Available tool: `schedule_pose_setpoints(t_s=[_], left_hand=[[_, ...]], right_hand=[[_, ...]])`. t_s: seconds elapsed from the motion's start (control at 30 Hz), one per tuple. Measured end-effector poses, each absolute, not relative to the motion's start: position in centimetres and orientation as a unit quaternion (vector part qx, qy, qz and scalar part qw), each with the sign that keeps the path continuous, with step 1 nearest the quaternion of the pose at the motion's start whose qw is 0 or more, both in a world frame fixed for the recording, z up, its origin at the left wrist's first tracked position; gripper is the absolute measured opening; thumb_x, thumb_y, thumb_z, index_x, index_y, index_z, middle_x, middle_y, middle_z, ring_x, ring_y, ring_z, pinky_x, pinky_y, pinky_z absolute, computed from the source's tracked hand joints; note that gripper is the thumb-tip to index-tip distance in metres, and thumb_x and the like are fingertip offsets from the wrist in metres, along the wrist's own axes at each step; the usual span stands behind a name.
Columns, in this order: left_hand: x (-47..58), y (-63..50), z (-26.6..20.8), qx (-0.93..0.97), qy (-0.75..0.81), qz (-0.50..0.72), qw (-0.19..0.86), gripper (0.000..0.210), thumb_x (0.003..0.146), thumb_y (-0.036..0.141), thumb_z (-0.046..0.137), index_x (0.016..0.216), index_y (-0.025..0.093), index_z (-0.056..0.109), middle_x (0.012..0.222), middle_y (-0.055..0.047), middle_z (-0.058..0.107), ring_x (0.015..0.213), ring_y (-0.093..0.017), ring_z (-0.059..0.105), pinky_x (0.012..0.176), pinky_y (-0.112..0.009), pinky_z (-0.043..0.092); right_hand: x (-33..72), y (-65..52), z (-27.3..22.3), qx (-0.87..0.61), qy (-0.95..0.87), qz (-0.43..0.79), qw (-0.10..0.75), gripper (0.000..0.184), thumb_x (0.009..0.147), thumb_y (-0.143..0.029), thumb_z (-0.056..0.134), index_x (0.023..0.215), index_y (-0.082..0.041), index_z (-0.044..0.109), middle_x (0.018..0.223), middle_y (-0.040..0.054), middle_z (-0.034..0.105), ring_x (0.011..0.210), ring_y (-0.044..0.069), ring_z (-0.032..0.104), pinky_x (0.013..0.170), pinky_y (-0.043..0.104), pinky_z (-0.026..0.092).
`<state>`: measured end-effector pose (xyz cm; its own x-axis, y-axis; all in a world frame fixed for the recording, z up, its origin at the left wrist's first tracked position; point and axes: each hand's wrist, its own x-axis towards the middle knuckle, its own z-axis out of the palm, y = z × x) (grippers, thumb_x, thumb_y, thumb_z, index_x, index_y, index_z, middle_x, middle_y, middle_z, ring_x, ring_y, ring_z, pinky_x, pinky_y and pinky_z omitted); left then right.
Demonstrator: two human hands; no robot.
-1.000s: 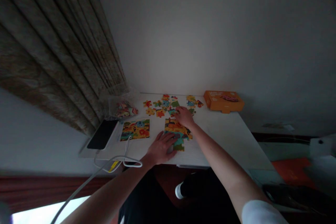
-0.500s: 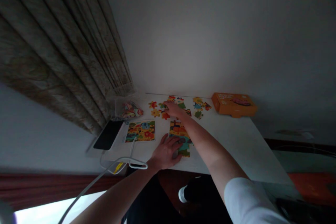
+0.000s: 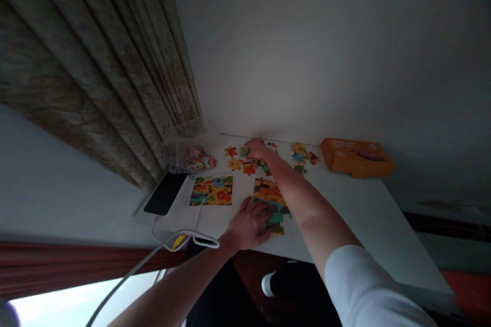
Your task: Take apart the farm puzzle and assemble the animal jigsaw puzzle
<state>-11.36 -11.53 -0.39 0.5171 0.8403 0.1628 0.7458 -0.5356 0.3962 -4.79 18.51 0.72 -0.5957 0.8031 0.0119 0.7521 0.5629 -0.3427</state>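
Note:
My left hand [image 3: 251, 224] lies with its fingers spread over the left edge of a partly joined animal jigsaw puzzle [image 3: 270, 193] near the table's front. At the back, my right hand [image 3: 256, 149] reaches in among loose puzzle pieces, its fingers bent down beside a green piece [image 3: 243, 152]. Whether those fingertips grip a piece is hidden. Around it lie a yellow piece [image 3: 234, 164], an orange-red piece [image 3: 249, 167] and a red piece [image 3: 230, 151]. My right forearm covers part of the joined puzzle's right side. A picture card [image 3: 210, 190] with jungle animals lies left of the puzzle.
An orange box [image 3: 356, 157] stands at the back right, near several puzzle pieces [image 3: 299, 152]. A clear plastic container [image 3: 180, 156] with colourful contents sits back left. A black phone [image 3: 165, 194] lies at the left edge; a white cable [image 3: 192, 232] loops in front.
My right hand has shifted slightly back and right over the loose pieces, uncovering the green one. My left hand stays on the joined puzzle. The whole view has shifted a little.

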Motion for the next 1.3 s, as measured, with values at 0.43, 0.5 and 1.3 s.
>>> schedule_pose_setpoints(t_s=[0.43, 0.5, 1.3], left_hand=[[-11.5, -11.2, -0.2, 0.86, 0.456, 0.172, 0.152, 0.046, 0.094, 0.042, 0.063, 0.138, 0.03, 0.063, 0.142, -0.006, 0.064, 0.134, -0.028, 0.055, 0.125, -0.057, 0.025], [-11.5, -11.1, -0.2, 0.86, 0.457, 0.172, 0.145, 0.047, 0.093, 0.043, 0.063, 0.138, 0.03, 0.063, 0.142, -0.006, 0.064, 0.134, -0.028, 0.054, 0.125, -0.057, 0.026], [-10.9, -11.6, 0.0, 0.871, 0.453, 0.166, 0.093, 0.046, 0.094, 0.04, 0.064, 0.139, 0.027, 0.063, 0.144, -0.01, 0.062, 0.133, -0.03, 0.057, 0.122, -0.057, 0.034]], right_hand=[[-2.4, 18.0, 2.6, -0.536, -0.707, 0.293, 0.357, 0.022, 0.087, -0.023, 0.064, 0.109, -0.02, 0.067, 0.095, 0.0072, 0.074, 0.084, 0.021, 0.07, 0.078, 0.033, 0.054], [0.9, 16.9, 2.8, -0.514, -0.661, 0.342, 0.426, 0.031, 0.081, -0.022, 0.069, 0.112, -0.022, 0.065, 0.085, 0.0014, 0.072, 0.078, 0.018, 0.068, 0.074, 0.03, 0.053], [15.3, -9.6, -3.8, -0.525, -0.697, 0.313, 0.376, 0.028, 0.084, -0.041, 0.073, 0.104, -0.022, 0.073, 0.087, 0.0047, 0.072, 0.077, 0.021, 0.065, 0.077, 0.035, 0.054]])
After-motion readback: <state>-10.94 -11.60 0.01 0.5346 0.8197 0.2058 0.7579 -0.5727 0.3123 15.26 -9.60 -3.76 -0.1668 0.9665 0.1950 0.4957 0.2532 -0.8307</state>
